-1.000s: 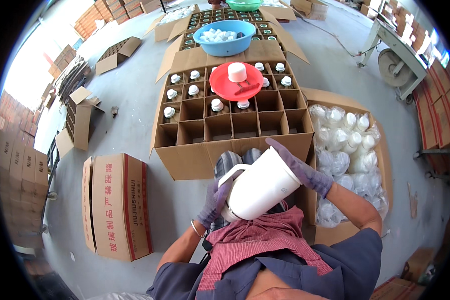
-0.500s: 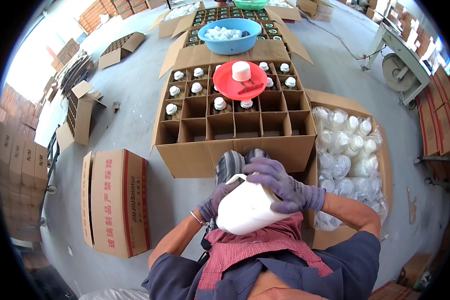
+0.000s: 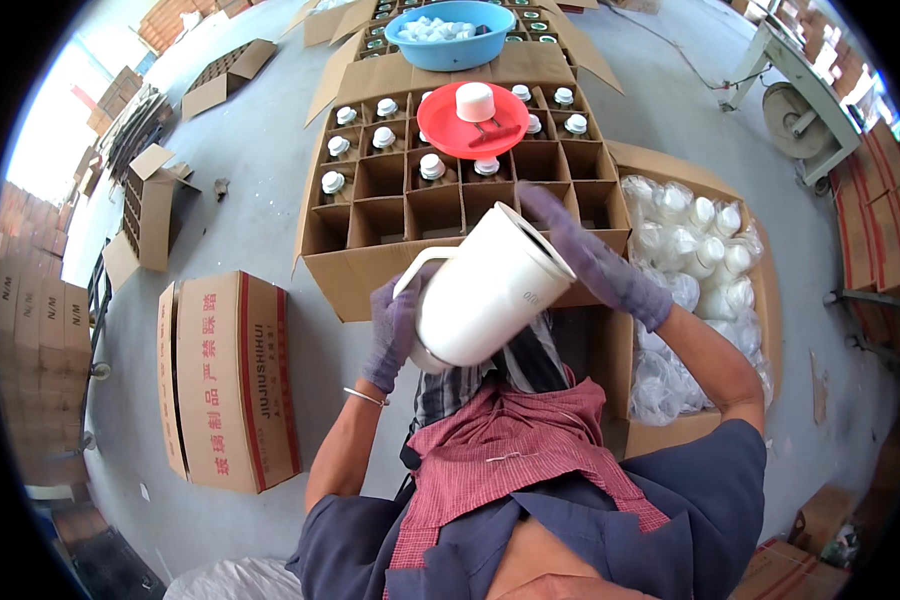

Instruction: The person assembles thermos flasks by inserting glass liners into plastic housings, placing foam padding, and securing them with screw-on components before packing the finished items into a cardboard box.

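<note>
A white jug (image 3: 490,290) with a side handle is held tilted above my lap, its open mouth facing up and to the right. My left hand (image 3: 392,330), in a purple-grey glove, grips it at the handle side. My gloved right hand (image 3: 595,260), slightly blurred, is beside the jug's mouth with fingers stretched out and holds nothing. Just beyond is a divided carton (image 3: 370,280) with several white-capped bottles (image 3: 431,167) in its cells. Across the dividers rests a red dish (image 3: 437,128), bearing a white round lid-like piece (image 3: 475,102) and a dark red-handled tool (image 3: 493,130).
Behind the carton, a blue basin (image 3: 450,52) of small white pieces stands on another carton. To the right, an opened box (image 3: 620,155) contains white bottles (image 3: 707,257) in clear plastic. A closed carton (image 3: 225,380) stands at left. A wheeled machine (image 3: 795,110) is far right.
The jug has moved up and forward from my lap, and its mouth has turned toward the upper right. My right hand has come off the jug; my left still grips it.
</note>
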### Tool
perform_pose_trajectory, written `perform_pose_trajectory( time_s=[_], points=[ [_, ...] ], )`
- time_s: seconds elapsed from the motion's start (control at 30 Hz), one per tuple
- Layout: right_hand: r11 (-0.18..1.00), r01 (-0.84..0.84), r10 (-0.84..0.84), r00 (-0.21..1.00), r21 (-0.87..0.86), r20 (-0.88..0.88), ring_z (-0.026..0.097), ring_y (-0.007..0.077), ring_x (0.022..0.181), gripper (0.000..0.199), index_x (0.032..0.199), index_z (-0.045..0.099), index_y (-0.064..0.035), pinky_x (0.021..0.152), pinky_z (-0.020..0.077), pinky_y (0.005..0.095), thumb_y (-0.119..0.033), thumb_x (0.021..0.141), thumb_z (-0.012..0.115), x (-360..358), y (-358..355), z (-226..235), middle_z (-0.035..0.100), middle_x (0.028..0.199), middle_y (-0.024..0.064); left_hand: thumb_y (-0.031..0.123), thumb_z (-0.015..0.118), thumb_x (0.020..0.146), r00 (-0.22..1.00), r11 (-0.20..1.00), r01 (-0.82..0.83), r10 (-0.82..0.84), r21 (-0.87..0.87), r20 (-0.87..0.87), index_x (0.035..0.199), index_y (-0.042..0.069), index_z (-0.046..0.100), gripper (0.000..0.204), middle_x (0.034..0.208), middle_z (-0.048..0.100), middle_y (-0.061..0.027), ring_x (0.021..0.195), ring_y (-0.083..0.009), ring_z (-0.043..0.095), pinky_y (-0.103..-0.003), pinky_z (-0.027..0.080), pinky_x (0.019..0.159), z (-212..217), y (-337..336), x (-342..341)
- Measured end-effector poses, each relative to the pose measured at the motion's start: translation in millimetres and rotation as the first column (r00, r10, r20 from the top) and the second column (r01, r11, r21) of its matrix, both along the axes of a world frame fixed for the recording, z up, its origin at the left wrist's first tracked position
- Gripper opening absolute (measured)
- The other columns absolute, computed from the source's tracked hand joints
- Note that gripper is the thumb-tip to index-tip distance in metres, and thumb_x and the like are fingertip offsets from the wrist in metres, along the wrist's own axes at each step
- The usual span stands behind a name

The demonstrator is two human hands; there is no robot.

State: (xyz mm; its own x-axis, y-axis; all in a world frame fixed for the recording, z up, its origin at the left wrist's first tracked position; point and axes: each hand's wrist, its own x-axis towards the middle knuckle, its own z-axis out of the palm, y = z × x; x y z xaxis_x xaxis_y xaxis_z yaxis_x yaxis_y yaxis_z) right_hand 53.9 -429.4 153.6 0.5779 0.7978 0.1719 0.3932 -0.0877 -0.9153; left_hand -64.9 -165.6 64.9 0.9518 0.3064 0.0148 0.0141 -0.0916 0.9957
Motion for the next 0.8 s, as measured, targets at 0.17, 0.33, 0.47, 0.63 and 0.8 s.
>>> perform_pose_trajectory(
  time_s=[0.17, 0.33, 0.47, 0.63, 0.8],
  points=[
    [0.974, 0.219, -0.217, 0.813, -0.061, -0.541, 0.032, 0.0211, 0.137, 0.065, 0.145, 0.033, -0.0024, 0.113, 0.0253, 0.0331, -0.051, 0.102, 0.036, 20, 5, -27, 0.034, 0.150, 0.0105, 0.009, 0.051, 0.089, 0.975, 0.982, 0.048, -0.085, 0.182, 0.204, 0.113, -0.005, 0.066, 0.032, 0.108, 0.071, -0.0129, 0.101, -0.0161, 0.065, -0.030, 0.050, 0.090, 21, -12, 4],
    [0.987, 0.161, -0.160, 0.964, -0.013, -0.210, 0.034, 0.0220, 0.134, 0.058, 0.144, 0.036, -0.0051, 0.113, 0.0246, 0.0353, -0.040, 0.099, 0.044, -3, 27, -24, 0.036, 0.143, 0.0124, 0.013, 0.051, 0.096, 0.989, 0.998, 0.017, -0.027, 0.066, 0.146, 0.107, -0.005, 0.068, 0.027, 0.096, 0.072, -0.0081, 0.087, -0.0145, 0.066, -0.028, 0.053, 0.079, -3, -9, 0],
    [0.996, 0.038, -0.058, 0.953, 0.075, 0.297, 0.041, 0.0346, 0.130, 0.057, 0.136, 0.046, -0.0065, 0.110, 0.0298, 0.0451, -0.040, 0.090, 0.054, -8, 22, -20, 0.047, 0.135, 0.0159, 0.028, 0.056, 0.098, 0.984, 0.956, 0.147, -0.167, -0.255, -0.057, 0.106, -0.002, 0.067, 0.033, 0.088, 0.070, -0.0062, 0.076, -0.0117, 0.065, -0.028, 0.053, 0.066, -14, -7, 8],
    [0.922, -0.375, 0.341, 0.670, -0.096, 0.659, 0.037, 0.0393, 0.132, 0.075, 0.137, 0.050, -0.0250, 0.103, 0.0264, 0.0593, -0.056, 0.072, 0.071, -64, 34, 32, 0.044, 0.143, 0.0094, 0.028, 0.067, 0.086, 0.889, 0.917, 0.387, -0.342, -0.098, 0.304, 0.131, 0.010, 0.056, 0.049, 0.099, 0.071, -0.0091, 0.085, -0.0262, 0.071, -0.036, 0.058, 0.075, -31, -41, -8],
    [0.890, -0.453, 0.372, 0.648, -0.056, 0.665, 0.039, 0.0402, 0.132, 0.077, 0.130, 0.058, -0.0250, 0.103, 0.0281, 0.0614, -0.063, 0.064, 0.074, -55, 31, 32, 0.046, 0.142, 0.0113, 0.026, 0.065, 0.087, 0.857, 0.893, 0.448, -0.443, 0.046, 0.261, 0.133, 0.010, 0.053, 0.050, 0.099, 0.071, -0.0117, 0.087, -0.0275, 0.070, -0.036, 0.057, 0.078, -2, -40, -13]
  ],
)
